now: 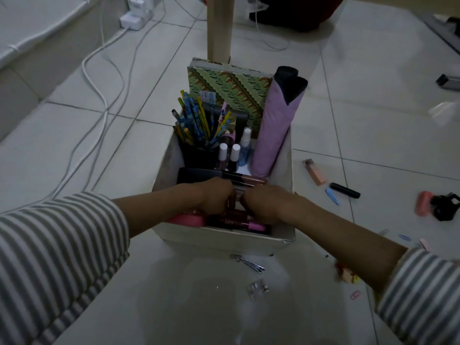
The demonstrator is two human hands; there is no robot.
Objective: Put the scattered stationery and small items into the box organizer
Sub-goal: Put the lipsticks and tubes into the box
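1. The box organizer sits at frame centre, crammed; pushing could tip its upright lilac bundle.
2. The left hand and right hand dig into its near compartment; I cannot tell what they grip.
3. The black marker, mid-right on the floor, may get overlooked.

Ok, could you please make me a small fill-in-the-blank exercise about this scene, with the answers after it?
1. The cup holding the pencils is ___.
2. The lilac umbrella stands at the ___ side of the box organizer.
3. The orange highlighter lies loose on the ___.
4. The left hand and the right hand both reach into the ___.
Missing words: black; right; floor; box organizer.
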